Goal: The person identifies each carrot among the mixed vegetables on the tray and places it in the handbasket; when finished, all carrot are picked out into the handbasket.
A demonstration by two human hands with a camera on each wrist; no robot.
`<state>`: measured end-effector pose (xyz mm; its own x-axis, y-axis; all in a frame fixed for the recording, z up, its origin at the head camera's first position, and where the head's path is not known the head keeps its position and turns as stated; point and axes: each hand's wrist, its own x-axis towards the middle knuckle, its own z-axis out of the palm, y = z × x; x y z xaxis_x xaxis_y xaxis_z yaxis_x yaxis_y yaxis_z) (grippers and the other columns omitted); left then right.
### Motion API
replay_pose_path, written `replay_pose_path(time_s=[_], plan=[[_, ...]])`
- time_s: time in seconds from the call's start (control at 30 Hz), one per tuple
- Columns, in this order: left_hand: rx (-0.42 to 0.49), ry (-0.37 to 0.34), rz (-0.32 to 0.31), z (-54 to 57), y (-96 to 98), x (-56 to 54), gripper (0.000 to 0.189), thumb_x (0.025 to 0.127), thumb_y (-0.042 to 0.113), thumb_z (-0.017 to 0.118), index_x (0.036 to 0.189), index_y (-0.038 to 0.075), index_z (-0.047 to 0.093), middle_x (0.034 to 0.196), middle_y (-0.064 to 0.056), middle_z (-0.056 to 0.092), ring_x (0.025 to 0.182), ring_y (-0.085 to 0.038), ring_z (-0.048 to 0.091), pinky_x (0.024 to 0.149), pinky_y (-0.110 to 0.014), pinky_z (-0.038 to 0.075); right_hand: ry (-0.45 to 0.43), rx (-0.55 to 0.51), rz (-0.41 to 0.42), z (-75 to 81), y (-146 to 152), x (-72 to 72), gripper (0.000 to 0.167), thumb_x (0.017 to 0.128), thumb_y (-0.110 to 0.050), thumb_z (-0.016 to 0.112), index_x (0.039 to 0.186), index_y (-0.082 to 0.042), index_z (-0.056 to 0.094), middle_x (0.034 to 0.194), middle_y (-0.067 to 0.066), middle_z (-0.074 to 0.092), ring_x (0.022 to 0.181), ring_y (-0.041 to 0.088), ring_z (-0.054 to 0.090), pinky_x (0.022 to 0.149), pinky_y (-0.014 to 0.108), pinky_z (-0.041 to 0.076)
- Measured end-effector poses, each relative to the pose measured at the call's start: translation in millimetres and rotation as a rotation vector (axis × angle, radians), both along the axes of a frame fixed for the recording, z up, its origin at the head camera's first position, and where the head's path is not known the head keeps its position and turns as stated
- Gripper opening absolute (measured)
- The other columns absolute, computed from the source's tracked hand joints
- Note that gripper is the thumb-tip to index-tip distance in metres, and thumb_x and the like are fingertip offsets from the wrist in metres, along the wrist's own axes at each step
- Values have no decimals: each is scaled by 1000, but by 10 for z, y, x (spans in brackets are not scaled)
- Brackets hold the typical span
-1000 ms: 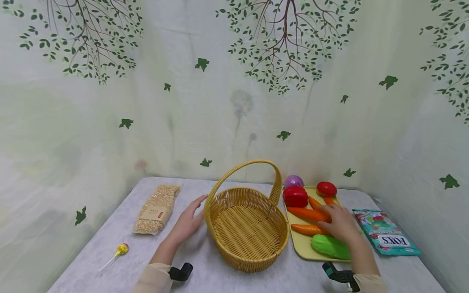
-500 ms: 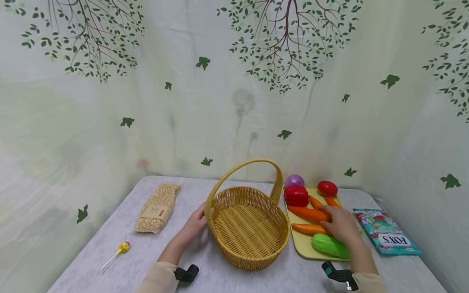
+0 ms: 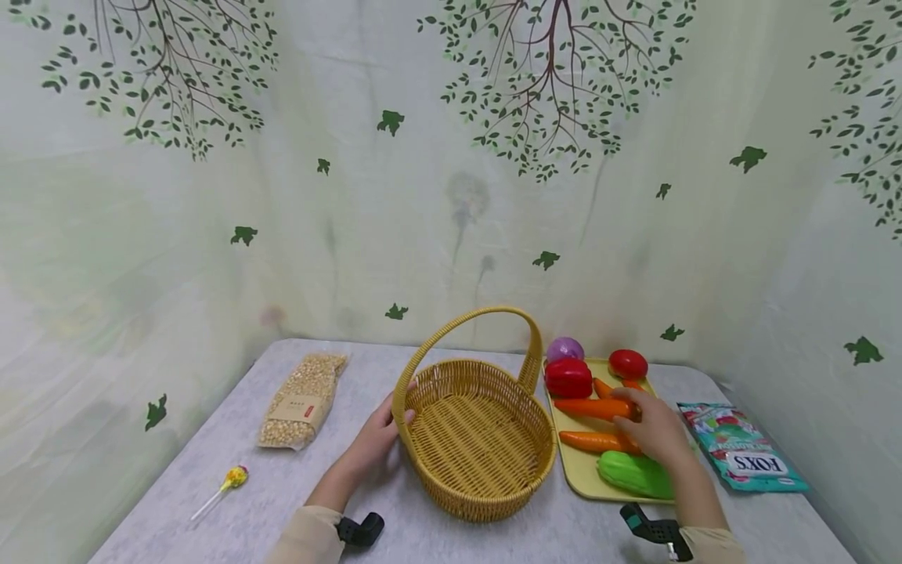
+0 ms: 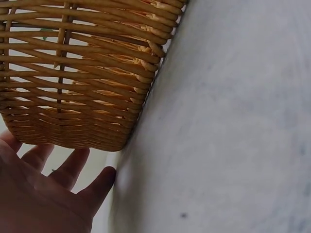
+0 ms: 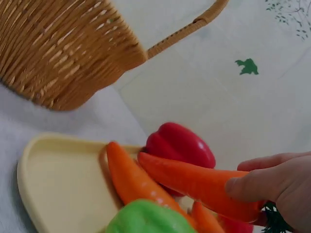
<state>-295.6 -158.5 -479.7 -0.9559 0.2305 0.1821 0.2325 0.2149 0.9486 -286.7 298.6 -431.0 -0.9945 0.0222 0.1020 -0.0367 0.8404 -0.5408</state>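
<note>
A round wicker basket (image 3: 479,501) with a tall arched handle stands in the middle of the table. At its left side, my left hand (image 3: 373,440) holds the rim by the handle's base, with fingertips showing over the inner edge. In the left wrist view, spread fingers (image 4: 97,187) lie against the wickerwork. On the right, my right hand (image 3: 655,429) pinches the thick end of an orange carrot (image 5: 194,184) between thumb and fingers, above a yellow tray (image 3: 581,484). Another carrot (image 3: 595,442) and a green vegetable (image 3: 634,475) lie nearer me on the tray.
A red bell pepper (image 3: 568,378), a purple ball-shaped vegetable (image 3: 564,349) and a red tomato (image 3: 628,363) are at the tray's far end. Right of it lies a teal FOX'S bag (image 3: 743,450). A bag of grains (image 3: 303,403) and a lollipop (image 3: 229,482) lie at left.
My left hand has moved right and taken hold of the basket's rim. My right hand's fingers have closed around the carrot's thick end, which has shifted slightly.
</note>
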Motion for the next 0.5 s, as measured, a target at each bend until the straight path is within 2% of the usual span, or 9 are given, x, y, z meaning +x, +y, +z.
replay_pose_path(time_s=[0.17,0.33,0.5], plan=[[22,8,7,-38,3,7,53,104,14,49,155,15,36,163,-11,33,152,-31,25,122,-52,15,-17,-95,-7,82,-17,38,49,95,-21,66,141,-13,51,137,24,53,112,38,53,94,52,52],[50,0,16,-77,-9,9,52,104,14,50,154,17,38,163,-9,34,153,-29,25,122,-53,15,-20,-119,0,202,-54,105,48,96,-28,66,139,-13,52,140,24,52,116,40,51,96,56,50],[89,-14,-2,-94,-2,6,52,104,15,49,154,18,37,164,-8,31,154,-28,21,123,-54,13,-2,-130,13,318,-65,176,50,95,-35,66,138,-12,52,138,24,53,115,40,50,93,55,50]])
